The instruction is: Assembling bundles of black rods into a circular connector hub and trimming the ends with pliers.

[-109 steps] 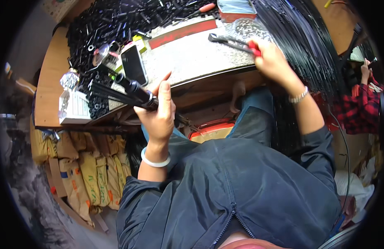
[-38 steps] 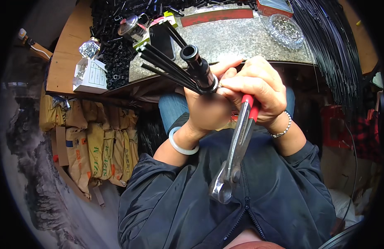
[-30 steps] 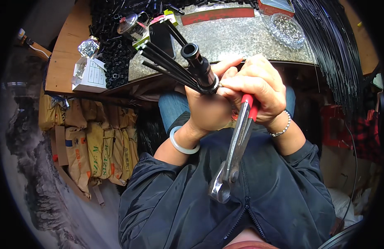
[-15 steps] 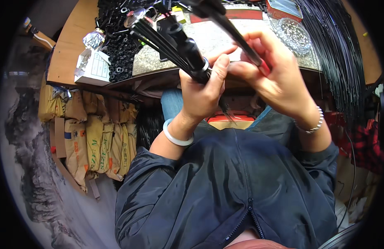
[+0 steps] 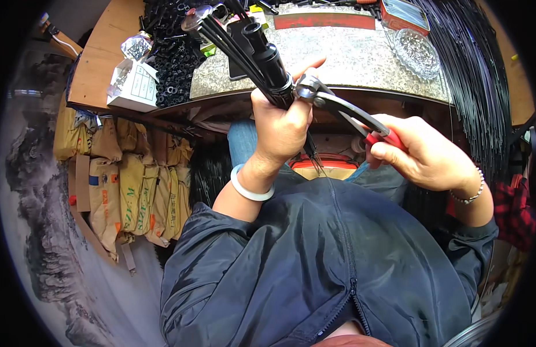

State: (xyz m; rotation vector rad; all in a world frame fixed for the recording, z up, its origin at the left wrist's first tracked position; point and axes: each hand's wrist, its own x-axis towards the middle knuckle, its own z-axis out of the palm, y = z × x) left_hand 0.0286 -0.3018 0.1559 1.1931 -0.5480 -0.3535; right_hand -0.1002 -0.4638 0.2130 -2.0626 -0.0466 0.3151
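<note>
My left hand (image 5: 280, 128) is closed around an umbrella frame (image 5: 271, 62), a black tubular shaft with thin dark ribs beside it. The frame tilts up and to the left; its thin rib ends stick out below my fist. Red-handled pincers (image 5: 352, 110) are gripped in my right hand (image 5: 425, 151). Their round metal head lies at the frame's collar, just by my left thumb. Whether the jaws bite on anything is too small to tell, and my left fingers hide part of the collar.
Small black parts (image 5: 174, 63) heap on the table's left, behind a white box (image 5: 135, 87). A glass dish (image 5: 417, 53) sits on the speckled work surface (image 5: 349, 66). Long black rods (image 5: 473, 75) drape over the right edge. Packed bags (image 5: 132, 194) stand below left.
The pincers have swung down from above my right hand, and their head now meets the frame's collar. My right hand has moved right and down, away from the left; my left hand keeps its grip.
</note>
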